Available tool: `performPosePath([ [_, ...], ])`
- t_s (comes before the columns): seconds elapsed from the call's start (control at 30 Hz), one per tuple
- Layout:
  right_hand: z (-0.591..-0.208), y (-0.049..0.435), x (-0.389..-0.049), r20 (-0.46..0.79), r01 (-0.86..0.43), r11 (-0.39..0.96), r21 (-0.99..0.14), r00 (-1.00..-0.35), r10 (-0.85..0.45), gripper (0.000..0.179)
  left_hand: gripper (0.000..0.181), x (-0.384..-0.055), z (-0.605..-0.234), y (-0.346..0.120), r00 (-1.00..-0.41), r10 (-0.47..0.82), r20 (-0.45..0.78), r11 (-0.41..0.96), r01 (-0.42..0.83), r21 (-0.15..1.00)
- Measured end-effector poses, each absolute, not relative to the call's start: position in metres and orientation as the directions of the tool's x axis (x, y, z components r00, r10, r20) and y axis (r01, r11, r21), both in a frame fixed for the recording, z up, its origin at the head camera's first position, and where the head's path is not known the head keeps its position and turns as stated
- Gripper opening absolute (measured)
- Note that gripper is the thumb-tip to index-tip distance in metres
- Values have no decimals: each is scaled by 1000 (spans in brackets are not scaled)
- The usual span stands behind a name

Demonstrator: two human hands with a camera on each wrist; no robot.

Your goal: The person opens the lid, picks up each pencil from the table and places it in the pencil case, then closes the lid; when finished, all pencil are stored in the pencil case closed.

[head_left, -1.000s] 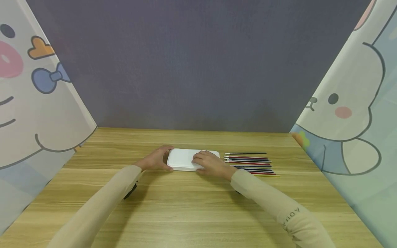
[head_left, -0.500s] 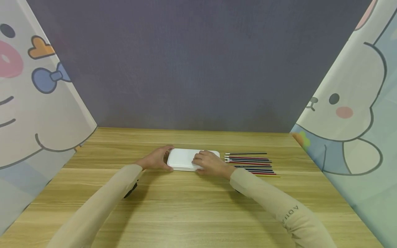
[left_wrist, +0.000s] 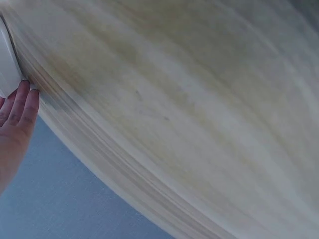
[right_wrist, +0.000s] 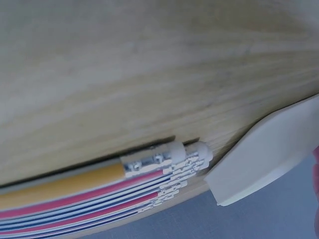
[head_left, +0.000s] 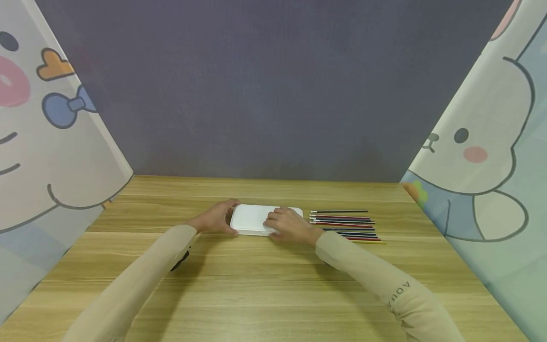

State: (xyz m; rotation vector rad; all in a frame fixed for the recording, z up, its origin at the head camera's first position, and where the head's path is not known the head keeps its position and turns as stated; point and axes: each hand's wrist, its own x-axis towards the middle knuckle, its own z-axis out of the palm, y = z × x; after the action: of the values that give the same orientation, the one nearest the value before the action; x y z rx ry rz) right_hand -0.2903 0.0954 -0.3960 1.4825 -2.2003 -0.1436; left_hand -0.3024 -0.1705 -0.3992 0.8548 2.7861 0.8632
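A flat white pencil case (head_left: 252, 218) with rounded corners lies closed on the wooden table; its end also shows in the right wrist view as a pale case corner (right_wrist: 269, 154). At its left end is my left hand (head_left: 215, 218), the thumb at the near corner and the fingers at the far corner. In the left wrist view, the fingers (left_wrist: 20, 107) meet the case's edge. My right hand (head_left: 288, 225) lies over the right part of the lid, fingers bent on top and thumb at the near edge. Its palm side is hidden.
Several pencils (head_left: 346, 221) with white erasers lie side by side to the right of the case: dark, red and one yellow (right_wrist: 94, 179). My right forearm passes close in front of them. A dark grey panel (head_left: 265, 95) rises behind the wooden table (head_left: 256, 289).
Both hands keep their places on the case, and the case and pencils stay put. Only a very slight shift of the right forearm shows.
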Motion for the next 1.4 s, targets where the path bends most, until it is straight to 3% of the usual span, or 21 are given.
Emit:
performPosePath([
  [0.23,-394,96,-288,324,-840,405,360,-295,-899,28,90,-302,-398,-169,-851,525,37,705,458,541],
  [0.93,-401,95,-294,369,-843,352,408,-200,-908,22,89,-300,-396,-168,-840,540,59,705,489,514],
  [1.4,-398,98,-293,331,-844,402,356,-289,-899,30,90,-302,-397,-169,-837,545,50,703,489,516],
])
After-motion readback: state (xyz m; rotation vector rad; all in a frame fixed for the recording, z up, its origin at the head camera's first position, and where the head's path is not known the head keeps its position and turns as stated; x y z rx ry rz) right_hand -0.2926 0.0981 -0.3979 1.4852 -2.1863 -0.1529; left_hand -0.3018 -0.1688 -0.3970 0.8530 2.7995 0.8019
